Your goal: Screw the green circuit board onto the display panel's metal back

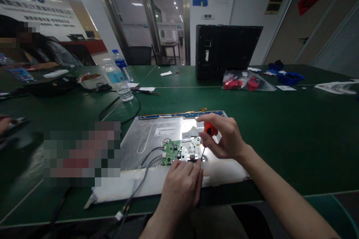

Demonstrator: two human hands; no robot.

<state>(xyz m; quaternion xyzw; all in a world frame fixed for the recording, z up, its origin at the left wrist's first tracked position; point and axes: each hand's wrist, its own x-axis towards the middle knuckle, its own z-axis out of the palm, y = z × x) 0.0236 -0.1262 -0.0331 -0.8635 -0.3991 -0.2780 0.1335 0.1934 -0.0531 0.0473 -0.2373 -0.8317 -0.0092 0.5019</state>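
My right hand (226,136) is closed round the red and black handle of a screwdriver (209,130). The screwdriver stands nearly upright, its thin shaft reaching down to the right end of a green circuit board (173,149). Against the board's near edge my left hand (183,179) presses with its fingers bent and close together, hiding part of that edge. The board lies on the silvery metal back of a flat display panel (151,130), which has a white strip along its near side. Dark cables (148,168) run from the board's left side over the panel toward me.
Water bottles (119,82) stand at the back left, near a black cable. A black monitor-like case (228,52) stands at the back, with a clear bag of red parts (246,81) before it. Blue trays (290,78) lie far right. Another person's hand (5,124) is at the left edge.
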